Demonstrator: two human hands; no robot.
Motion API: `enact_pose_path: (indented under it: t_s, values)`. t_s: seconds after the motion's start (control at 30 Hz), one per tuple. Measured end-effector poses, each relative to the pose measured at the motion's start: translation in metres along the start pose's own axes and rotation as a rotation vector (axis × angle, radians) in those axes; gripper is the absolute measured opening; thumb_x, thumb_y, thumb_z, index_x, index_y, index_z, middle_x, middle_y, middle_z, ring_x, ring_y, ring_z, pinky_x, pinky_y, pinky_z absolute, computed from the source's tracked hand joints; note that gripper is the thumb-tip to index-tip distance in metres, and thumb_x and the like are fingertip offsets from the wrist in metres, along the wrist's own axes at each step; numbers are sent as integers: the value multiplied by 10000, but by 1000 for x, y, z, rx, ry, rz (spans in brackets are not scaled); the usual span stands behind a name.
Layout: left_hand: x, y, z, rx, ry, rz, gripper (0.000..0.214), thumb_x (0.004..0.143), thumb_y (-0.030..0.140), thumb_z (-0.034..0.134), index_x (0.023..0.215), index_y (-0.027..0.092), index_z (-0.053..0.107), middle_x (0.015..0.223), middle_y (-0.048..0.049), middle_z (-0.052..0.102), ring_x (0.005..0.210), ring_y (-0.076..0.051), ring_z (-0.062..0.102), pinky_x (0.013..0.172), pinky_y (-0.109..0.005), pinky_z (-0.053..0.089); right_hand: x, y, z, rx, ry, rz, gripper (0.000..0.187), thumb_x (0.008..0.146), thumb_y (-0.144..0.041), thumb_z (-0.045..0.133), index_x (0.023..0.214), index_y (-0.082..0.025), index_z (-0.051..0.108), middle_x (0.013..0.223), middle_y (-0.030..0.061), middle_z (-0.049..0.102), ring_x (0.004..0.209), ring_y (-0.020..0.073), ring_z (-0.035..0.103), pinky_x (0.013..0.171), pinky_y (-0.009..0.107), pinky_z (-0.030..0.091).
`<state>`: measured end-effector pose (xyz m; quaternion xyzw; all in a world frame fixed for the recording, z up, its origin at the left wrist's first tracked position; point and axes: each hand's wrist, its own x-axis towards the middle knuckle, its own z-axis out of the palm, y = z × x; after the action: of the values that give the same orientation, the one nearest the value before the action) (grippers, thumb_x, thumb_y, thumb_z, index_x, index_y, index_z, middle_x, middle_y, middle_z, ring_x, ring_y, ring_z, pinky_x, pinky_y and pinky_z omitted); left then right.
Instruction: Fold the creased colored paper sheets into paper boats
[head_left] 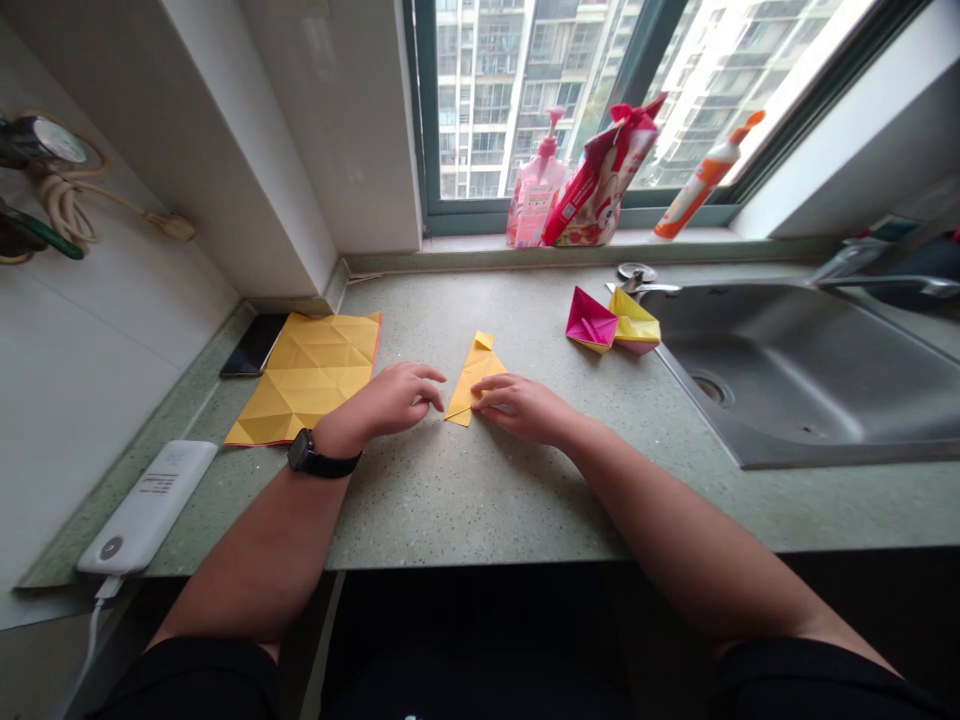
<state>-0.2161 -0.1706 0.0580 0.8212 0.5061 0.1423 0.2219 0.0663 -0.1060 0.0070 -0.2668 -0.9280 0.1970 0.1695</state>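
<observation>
A small folded yellow paper [475, 375] lies flat on the speckled counter [465, 490], near the middle and straight in front of the person. It is a long, narrow shape, with a little flap at its far end and its point toward the person.

The right hand [525, 405] rests on the paper's near right edge. Its fingers are stretched out and laid flat on the fold, and it grips nothing. The left hand [397, 398] sits just beside the paper on the left, fingers loosely curled and empty. Whether its fingertips touch the paper cannot be told. A black watch [321, 460] is on the left wrist.

To the left lies a larger creased yellow sheet [311, 378], with a dark phone [253, 345] at its far left corner. A white power bank [150, 505] lies near the counter's front left edge.

To the right, well apart from the hands, a folded pink piece [590, 320] and a folded yellow piece [636, 322] touch each other beside the steel sink [810, 400]. On the window ledge stand a pink pump bottle [536, 195], a red bag [600, 180] and a leaning orange bottle [703, 180].
</observation>
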Motion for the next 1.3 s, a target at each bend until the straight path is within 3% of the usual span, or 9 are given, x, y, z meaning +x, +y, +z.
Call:
enact_pose_path:
  t_s: [0.1,0.23,0.3,0.4,0.57,0.9,1.03,1.13,1.3]
  values:
    - [7,2,3,-424,130,-87,309,980,224,602,1201,227,818,1261,-88,798,1155,-249,744,1099,-442,586,0,-1,0,-2,1,-10,197,1035,-239,703,1106,-294,878,1356,74,803,1197,251,768,1070,438,611]
    - [13,2,8,-871,112,-235,435,1069,339,530,1450,175,661,1278,-160,779,984,-224,773,876,-392,648,-1,-4,-2,15,3,-21,201,1015,-205,714,1109,-290,871,1351,76,802,1191,252,772,1066,442,615]
    - [14,3,14,-737,163,-259,409,1080,341,517,1412,160,672,1257,-169,774,979,-239,768,855,-405,642,-1,-5,-3,22,1,-22,200,1009,-195,718,1101,-288,869,1346,74,803,1186,247,774,1068,437,615]
    - [14,10,26,-196,313,-116,311,1059,300,583,1307,185,729,1262,-144,758,1103,-280,730,968,-454,600,-1,-5,-3,28,7,-15,192,998,-190,732,1088,-291,868,1335,71,807,1181,244,773,1067,432,617]
    - [14,18,38,297,187,175,160,1047,325,691,1118,203,767,1198,-101,763,1120,-287,682,1026,-452,532,-2,-5,-4,24,8,-16,192,980,-181,745,1087,-285,865,1329,75,807,1177,256,773,1068,435,617]
    - [17,18,41,417,119,146,166,1080,202,612,1004,197,759,1038,-75,739,940,-237,656,844,-371,490,-1,1,-1,38,88,-11,216,993,-209,715,1135,-303,848,1317,66,793,1204,249,751,1093,442,601]
    - [17,22,43,436,115,133,183,1081,182,592,967,193,735,1035,-80,722,919,-233,639,835,-364,487,-3,17,1,-76,313,232,279,1008,-287,698,1260,-259,813,1324,139,756,1265,335,701,1147,560,557]
    - [18,24,46,433,122,127,216,1095,183,560,951,191,720,1026,-88,708,909,-235,625,846,-372,493,-5,31,5,-196,338,441,349,989,-398,734,1274,-209,803,1388,214,700,1337,430,638,1153,640,526]
    - [21,26,52,454,131,131,210,1099,172,536,978,187,706,1041,-97,697,945,-247,626,883,-389,517,-3,41,11,-150,309,416,295,959,-418,753,1189,-238,795,1317,184,723,1297,387,658,1155,585,531]
